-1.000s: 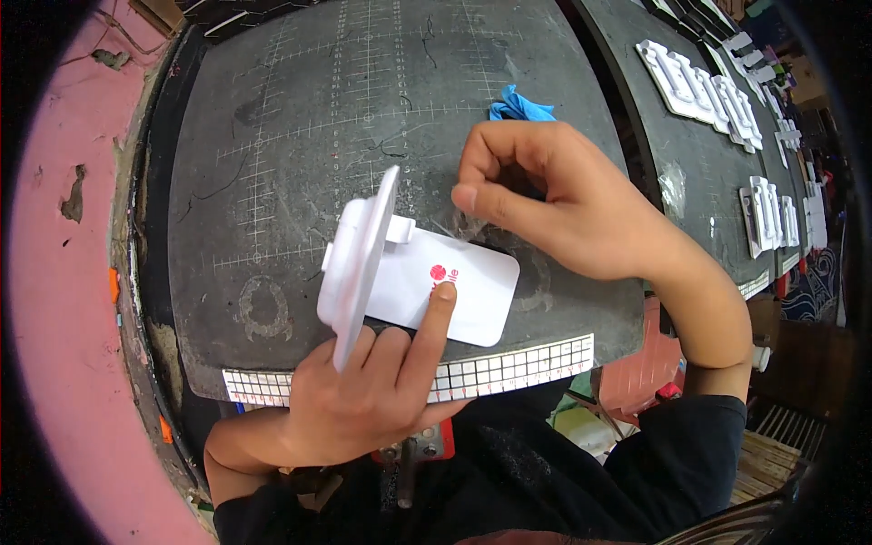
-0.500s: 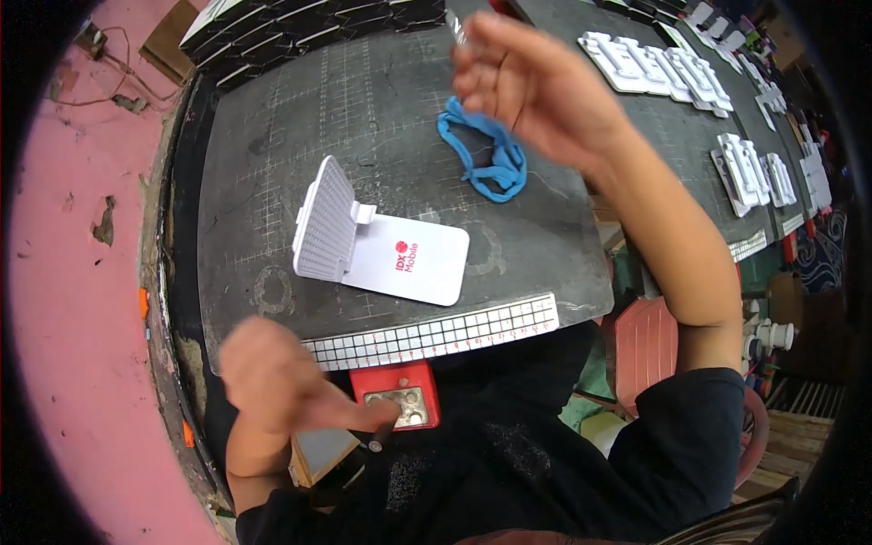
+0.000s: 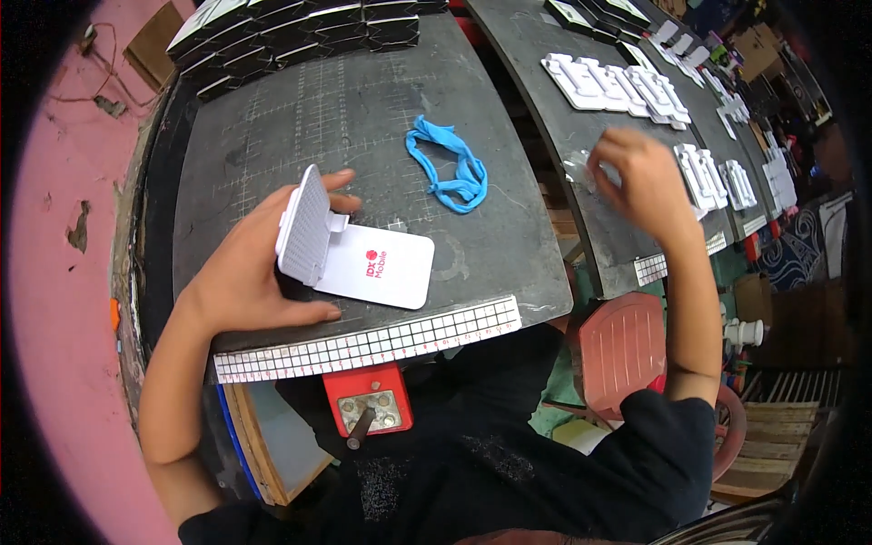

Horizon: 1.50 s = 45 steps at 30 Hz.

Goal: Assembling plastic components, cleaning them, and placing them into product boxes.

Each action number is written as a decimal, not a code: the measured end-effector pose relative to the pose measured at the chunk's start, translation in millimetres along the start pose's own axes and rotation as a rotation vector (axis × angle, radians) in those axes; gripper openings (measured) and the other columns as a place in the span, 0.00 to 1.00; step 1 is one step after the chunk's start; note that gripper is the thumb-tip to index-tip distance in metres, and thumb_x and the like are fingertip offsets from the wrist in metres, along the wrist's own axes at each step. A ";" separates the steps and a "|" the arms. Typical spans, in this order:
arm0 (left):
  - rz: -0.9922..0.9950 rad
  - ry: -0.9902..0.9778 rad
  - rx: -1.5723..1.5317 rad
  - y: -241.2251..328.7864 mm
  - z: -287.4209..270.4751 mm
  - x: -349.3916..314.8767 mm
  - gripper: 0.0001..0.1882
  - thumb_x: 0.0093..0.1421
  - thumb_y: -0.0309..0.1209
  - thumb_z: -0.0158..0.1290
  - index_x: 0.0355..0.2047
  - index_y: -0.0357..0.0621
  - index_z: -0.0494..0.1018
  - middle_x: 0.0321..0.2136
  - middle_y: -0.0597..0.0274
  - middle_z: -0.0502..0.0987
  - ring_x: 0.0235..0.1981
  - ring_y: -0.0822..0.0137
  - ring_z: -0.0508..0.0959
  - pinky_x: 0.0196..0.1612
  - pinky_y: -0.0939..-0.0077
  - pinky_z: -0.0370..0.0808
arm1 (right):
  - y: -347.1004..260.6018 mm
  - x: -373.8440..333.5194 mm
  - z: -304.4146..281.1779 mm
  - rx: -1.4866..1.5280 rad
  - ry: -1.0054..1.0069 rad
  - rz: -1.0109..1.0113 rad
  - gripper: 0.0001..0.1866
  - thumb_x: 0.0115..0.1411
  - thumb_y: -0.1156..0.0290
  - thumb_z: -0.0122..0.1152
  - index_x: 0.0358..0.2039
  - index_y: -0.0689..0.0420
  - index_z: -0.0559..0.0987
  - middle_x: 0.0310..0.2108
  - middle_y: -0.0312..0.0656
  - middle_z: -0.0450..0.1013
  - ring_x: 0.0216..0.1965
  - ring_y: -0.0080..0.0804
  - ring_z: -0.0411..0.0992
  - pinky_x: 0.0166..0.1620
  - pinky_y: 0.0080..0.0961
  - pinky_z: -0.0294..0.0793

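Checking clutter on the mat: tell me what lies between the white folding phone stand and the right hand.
In the head view, a crumpled blue cloth band lies on the dark cutting mat between the white folding phone stand and the right hand.

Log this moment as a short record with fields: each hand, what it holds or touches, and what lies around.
left hand: grips the raised ribbed back of the white phone stand, thumb at its top
stand: flat base lies on the dark cutting mat
right hand: reaches over the neighbouring table, near rows of white stands; grasp unclear
blue strap: loose on the mat, apart from both hands
mat's near edge: checkered ruler strip
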<state>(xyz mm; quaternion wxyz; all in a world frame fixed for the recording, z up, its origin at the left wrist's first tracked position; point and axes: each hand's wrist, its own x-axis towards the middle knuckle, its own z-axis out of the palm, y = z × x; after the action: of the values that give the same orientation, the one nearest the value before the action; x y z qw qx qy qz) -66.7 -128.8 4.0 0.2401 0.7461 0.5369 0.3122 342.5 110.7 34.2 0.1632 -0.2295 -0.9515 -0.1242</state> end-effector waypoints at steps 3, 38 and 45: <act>-0.008 -0.083 -0.038 1.8 -0.5 14.2 0.62 0.41 0.35 0.83 0.76 0.42 0.63 0.53 0.52 0.82 0.56 0.58 0.82 0.63 0.60 0.77 | -0.5 -15.9 -6.4 0.201 -0.170 0.153 0.08 0.65 0.68 0.70 0.37 0.60 0.86 0.38 0.51 0.80 0.42 0.54 0.81 0.46 0.46 0.80; 0.184 0.114 0.153 -35.1 22.1 41.4 0.57 0.43 0.35 0.77 0.76 0.50 0.65 0.50 0.57 0.84 0.54 0.51 0.82 0.64 0.53 0.76 | -115.0 97.5 9.0 0.769 -0.053 -0.117 0.17 0.53 0.87 0.70 0.44 0.61 0.87 0.40 0.47 0.85 0.41 0.45 0.85 0.43 0.37 0.86; 0.178 0.165 0.117 -33.8 22.4 37.3 0.55 0.42 0.32 0.78 0.73 0.46 0.68 0.54 0.55 0.82 0.51 0.53 0.83 0.60 0.58 0.79 | -137.8 104.7 32.5 0.569 -0.097 -0.449 0.14 0.52 0.83 0.71 0.40 0.61 0.83 0.40 0.45 0.83 0.44 0.45 0.84 0.47 0.37 0.83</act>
<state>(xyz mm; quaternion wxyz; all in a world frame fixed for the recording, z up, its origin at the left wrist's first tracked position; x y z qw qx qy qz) -64.0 -83.5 -27.1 0.1227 0.7753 0.5038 0.3606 180.4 43.2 20.7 0.1437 0.0341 -0.9813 0.1238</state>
